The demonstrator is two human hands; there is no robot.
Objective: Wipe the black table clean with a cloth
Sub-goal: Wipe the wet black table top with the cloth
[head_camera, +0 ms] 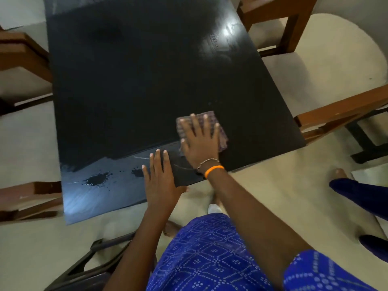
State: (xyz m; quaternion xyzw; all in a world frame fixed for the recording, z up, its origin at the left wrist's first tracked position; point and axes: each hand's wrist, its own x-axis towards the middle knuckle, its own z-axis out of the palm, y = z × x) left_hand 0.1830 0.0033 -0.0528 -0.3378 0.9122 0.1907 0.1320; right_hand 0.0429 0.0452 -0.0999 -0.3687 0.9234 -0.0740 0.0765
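Note:
The black table point(134, 85) fills the middle of the head view. A checked cloth point(210, 117) lies folded on its near right part. My right hand point(199, 141) presses flat on the cloth with fingers spread, an orange band and a chain at the wrist. My left hand point(160, 179) rests flat and open on the near edge, holding nothing. A dark wet splash point(95, 179) with small droplets sits on the near left corner, where the surface looks pale and streaked.
Brown wooden chairs stand around the table: one at the far right point(289, 24), one at the right point(340, 110), two at the left point(23, 57). A dark chair frame point(90, 263) is below me. Another person's foot and blue trouser leg point(357, 192) are at the right.

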